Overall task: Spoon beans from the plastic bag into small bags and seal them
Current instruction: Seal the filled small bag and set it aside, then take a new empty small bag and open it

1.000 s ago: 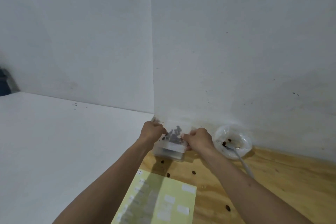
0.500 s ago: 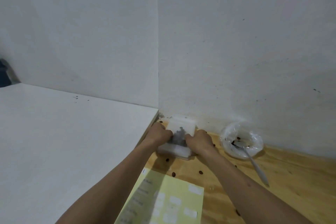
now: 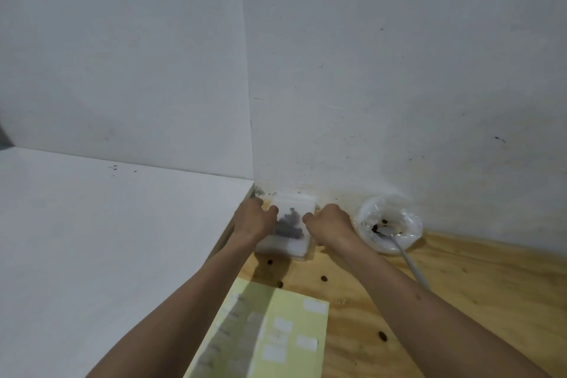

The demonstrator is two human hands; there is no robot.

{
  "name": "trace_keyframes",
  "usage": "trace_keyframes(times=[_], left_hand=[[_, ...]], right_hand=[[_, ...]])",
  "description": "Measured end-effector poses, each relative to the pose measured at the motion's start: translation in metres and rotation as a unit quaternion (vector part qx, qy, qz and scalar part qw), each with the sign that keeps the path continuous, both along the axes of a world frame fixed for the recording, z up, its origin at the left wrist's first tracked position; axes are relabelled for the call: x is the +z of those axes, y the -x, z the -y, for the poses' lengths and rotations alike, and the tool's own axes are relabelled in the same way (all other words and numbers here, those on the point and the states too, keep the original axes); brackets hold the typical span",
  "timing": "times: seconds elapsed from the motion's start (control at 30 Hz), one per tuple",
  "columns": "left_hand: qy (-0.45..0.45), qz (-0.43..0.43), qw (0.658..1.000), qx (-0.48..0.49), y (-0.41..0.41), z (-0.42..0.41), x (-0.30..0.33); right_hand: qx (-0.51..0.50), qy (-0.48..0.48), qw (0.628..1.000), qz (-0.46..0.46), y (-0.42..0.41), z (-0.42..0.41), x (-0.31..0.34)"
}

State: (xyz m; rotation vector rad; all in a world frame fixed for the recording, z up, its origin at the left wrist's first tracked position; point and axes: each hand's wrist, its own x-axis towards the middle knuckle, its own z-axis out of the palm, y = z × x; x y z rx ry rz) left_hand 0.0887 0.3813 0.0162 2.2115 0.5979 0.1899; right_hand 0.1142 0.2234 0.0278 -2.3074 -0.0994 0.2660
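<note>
1. Small bag with a dark clump of beans lies flat on top of a stack of small bags, in the corner of the wooden table, against the wall and just beside the white panel.
2. Left hand is on the bag's left edge and right hand on its right edge. Fingers are curled down onto the bag on both sides. Whether they pinch the film or only press it, I can't tell; the knuckles hide the fingertips.
3. Risks, as judgement:
   - Seal looks unconfirmed. Beans sitting in the strip would leave a gap, and the bag leaks when it is lifted.
   - Uneven pressing from the two sides could skew the closure.
   - Loose beans are already on the table, and a forearm could sweep them off.
   - Spoon handle sticks out of the rolled-down plastic bag, near the right forearm. A bump would tip it.
4. Orientation: the bag's long axis runs from the person toward the wall. The far end, probably the mouth, points at the wall; this is blurred, so it is not certain.
5. Yellow label sheet lies near the person, apart from the bag.
</note>
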Motion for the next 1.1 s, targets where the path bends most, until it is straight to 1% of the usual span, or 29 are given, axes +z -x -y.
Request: trace_keyframes(times=[0.1, 0.17, 0.3, 0.4, 0.47, 0.6, 0.7, 0.77, 0.87, 0.93, 0.97, 1.03, 1.1], left_hand=[[-0.031, 0.074, 0.997, 0.014, 0.009, 0.018, 0.013], [-0.040, 0.110, 0.993, -0.003, 0.015, 0.037, 0.021], [-0.050, 0.171, 0.982, -0.065, 0.024, 0.081, 0.041], [-0.030, 0.180, 0.974, -0.134, 0.030, 0.128, 0.049], [-0.018, 0.168, 0.966, -0.196, 0.037, 0.169, 0.048], [-0.011, 0.125, 0.943, -0.310, 0.056, 0.255, 0.035], [-0.043, 0.057, 0.923, -0.377, 0.075, 0.308, 0.019], [-0.063, 0.001, 0.909, -0.411, 0.086, 0.335, 0.009], [-0.117, -0.054, 0.889, -0.439, 0.098, 0.366, -0.006], [-0.191, -0.061, 0.868, -0.454, 0.105, 0.380, -0.017], [-0.213, -0.053, 0.862, -0.457, 0.108, 0.383, -0.020], [-0.197, -0.048, 0.868, -0.454, 0.107, 0.387, -0.027], [-0.124, -0.050, 0.889, -0.438, 0.102, 0.388, -0.031]], right_hand=[[0.009, 0.007, 1.000, 0.022, 0.007, 0.021, 0.019], [0.008, 0.014, 0.999, 0.037, 0.011, 0.043, 0.032], [-0.019, 0.029, 0.995, 0.093, 0.019, 0.101, 0.057], [-0.071, 0.071, 0.987, 0.122, 0.034, 0.158, 0.066], [-0.110, 0.109, 0.981, 0.115, 0.047, 0.200, 0.066], [-0.161, 0.209, 0.963, 0.049, 0.080, 0.288, 0.054], [-0.180, 0.282, 0.942, -0.023, 0.114, 0.333, 0.042], [-0.184, 0.307, 0.931, -0.066, 0.137, 0.351, 0.036], [-0.182, 0.305, 0.929, -0.102, 0.164, 0.370, 0.017], [-0.186, 0.295, 0.933, -0.094, 0.173, 0.377, 0.003], [-0.190, 0.289, 0.934, -0.089, 0.174, 0.380, -0.003], [-0.205, 0.255, 0.940, -0.094, 0.173, 0.383, -0.009], [-0.238, 0.198, 0.944, -0.111, 0.172, 0.389, -0.010]])
